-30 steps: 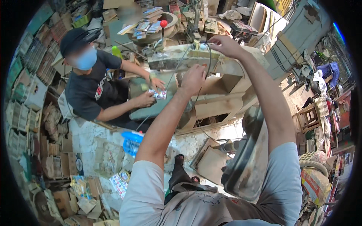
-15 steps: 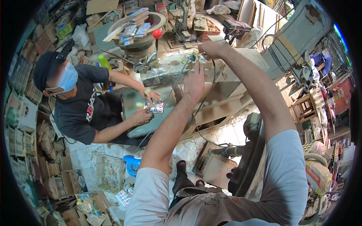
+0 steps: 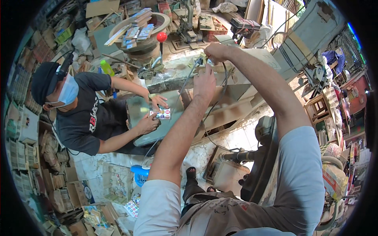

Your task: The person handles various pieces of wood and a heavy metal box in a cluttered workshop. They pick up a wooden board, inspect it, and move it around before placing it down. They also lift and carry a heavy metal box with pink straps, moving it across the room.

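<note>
Both my arms reach forward over a dusty workbench. My right hand is closed, with its fingertips bent down around a small whitish piece that they mostly hide. Just below it, my left hand is raised with its fingers curled in; what they hold, if anything, is hidden. Beside my fingers is a dark plug with a grey cable running down from it to the left. A black cable hangs down past my right wrist.
At left, a masked co-worker handles a card with coloured circles on a greenish board. A red-knobbed lever stands behind. A dark machine is near my right side; a blue basket sits on the floor.
My left hand's fingers, stretched upward before, are now curled in. My right hand stays at nearly the same spot. The view has shifted slightly, and the co-worker's hands stay at the card.
</note>
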